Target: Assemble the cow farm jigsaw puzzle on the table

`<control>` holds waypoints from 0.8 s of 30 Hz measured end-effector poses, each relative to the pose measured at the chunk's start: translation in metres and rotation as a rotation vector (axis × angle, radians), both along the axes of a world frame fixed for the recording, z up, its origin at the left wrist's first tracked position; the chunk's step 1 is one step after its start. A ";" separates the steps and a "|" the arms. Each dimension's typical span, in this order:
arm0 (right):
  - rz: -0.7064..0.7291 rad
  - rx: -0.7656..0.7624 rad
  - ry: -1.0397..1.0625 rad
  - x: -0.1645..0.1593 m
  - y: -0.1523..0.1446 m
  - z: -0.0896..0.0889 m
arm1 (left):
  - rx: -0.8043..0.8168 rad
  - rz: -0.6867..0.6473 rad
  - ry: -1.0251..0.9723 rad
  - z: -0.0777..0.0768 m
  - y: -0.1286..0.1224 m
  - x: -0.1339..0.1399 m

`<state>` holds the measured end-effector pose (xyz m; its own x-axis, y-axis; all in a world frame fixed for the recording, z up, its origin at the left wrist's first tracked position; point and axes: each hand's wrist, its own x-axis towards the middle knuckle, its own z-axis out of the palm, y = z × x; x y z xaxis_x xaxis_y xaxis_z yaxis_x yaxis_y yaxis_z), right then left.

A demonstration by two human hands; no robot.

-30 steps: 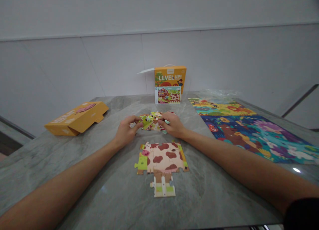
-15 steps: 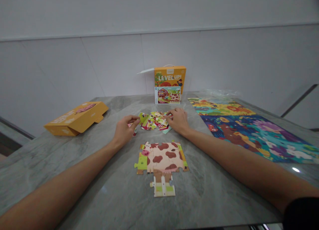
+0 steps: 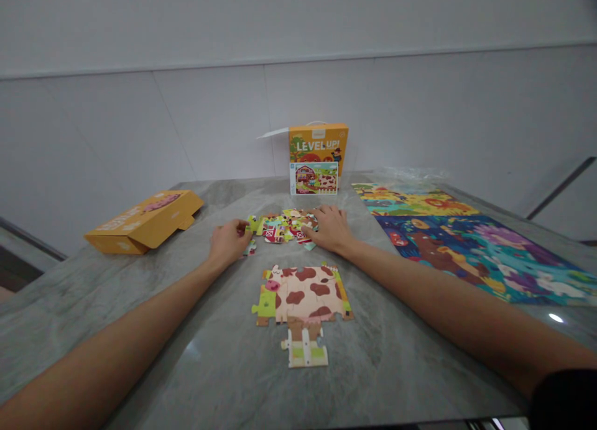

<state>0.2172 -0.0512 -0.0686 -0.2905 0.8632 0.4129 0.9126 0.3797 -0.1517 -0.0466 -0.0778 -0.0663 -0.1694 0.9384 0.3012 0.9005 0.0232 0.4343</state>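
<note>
While the left hand [image 3: 228,243] (fingers bunched, grip unclear) and loosely spread right hand [image 3: 333,227] flank the multicoloured cardboard puzzle pieces [image 3: 283,226] on the grey marbled table [image 3: 396,368], light, flat strokes should best separate overlaps.

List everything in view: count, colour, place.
Loose puzzle pieces: several, exact count unclear, multicoloured, centre.
Joined cow pieces: one section, pink-and-brown with green, nearer the camera.
Standing box: one, orange, far edge.
Picture card: one, multicoloured, in front of that box.
Lying box: one, orange, left.
Farther picture: one, mainly yellow, right.
Nearer picture: one, mainly dark blue, right.
Plastic wrap: one, clear, far right.
Table: one, grey, underneath.
Wall: one, pale grey, behind.
Left hand: one, bare, loose pieces' left side.
Right hand: one, bare, their right side.
Sleeve: one, black, lower right.
</note>
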 end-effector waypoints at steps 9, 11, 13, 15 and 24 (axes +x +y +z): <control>0.163 -0.046 0.440 0.004 0.019 -0.007 | 0.072 -0.044 0.156 -0.006 -0.002 0.002; 0.253 -0.136 0.639 0.002 0.024 -0.010 | 0.213 -0.211 0.159 -0.003 -0.007 0.006; 0.326 -0.200 0.785 -0.001 0.027 -0.012 | 0.326 -0.407 0.148 -0.001 -0.014 0.012; 0.348 -0.209 0.842 -0.004 0.026 -0.011 | 0.364 -0.532 0.134 -0.001 -0.020 0.019; 0.062 -0.081 0.675 0.002 0.019 -0.005 | 0.319 -0.631 0.180 -0.005 -0.024 0.022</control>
<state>0.2188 -0.0325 -0.0731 -0.0423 0.8892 0.4556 0.5849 0.3917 -0.7102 -0.0243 -0.1020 -0.0714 0.4526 0.7033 0.5482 0.7589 -0.6266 0.1774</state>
